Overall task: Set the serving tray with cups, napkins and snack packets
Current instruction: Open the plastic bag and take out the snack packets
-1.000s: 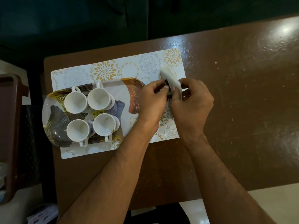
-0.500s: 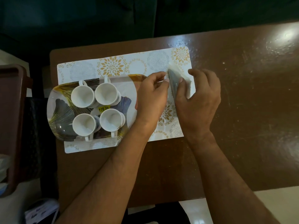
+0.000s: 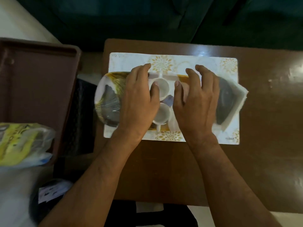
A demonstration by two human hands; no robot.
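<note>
Dim indoor light leaves the far background nearly black, while glare patches shine on the glossy brown desk (image 3: 262,112) at right and on the placemat's (image 3: 131,63) far edge. Motion blur softens the lower left corner and the yellow packet (image 3: 21,141). Wide-angle distortion bends the edges.
</note>
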